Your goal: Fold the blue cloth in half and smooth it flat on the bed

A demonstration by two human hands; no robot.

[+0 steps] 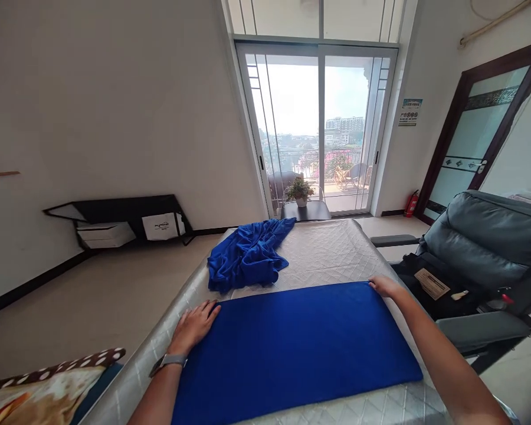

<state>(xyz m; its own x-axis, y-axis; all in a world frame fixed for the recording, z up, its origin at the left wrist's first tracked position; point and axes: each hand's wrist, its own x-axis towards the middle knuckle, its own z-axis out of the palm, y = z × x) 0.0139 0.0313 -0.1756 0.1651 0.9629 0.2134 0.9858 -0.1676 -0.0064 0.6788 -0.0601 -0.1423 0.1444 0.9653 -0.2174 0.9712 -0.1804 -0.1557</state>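
A smooth blue cloth lies flat in a long rectangle across the near part of a quilted, silvery mattress. My left hand, with a watch on its wrist, rests on the cloth's far left corner, its fingers stretched out. At the far right corner my right hand is closed, pinching the cloth's edge between thumb and fingers. Just beyond the flat piece, on the left of the mattress, another blue cloth sits in a crumpled heap.
A dark leather armchair holding a black bag stands close on the right. Past the mattress is a chair with a potted plant, before sliding glass doors. Left are a low black shelf and, nearer, a patterned blanket.
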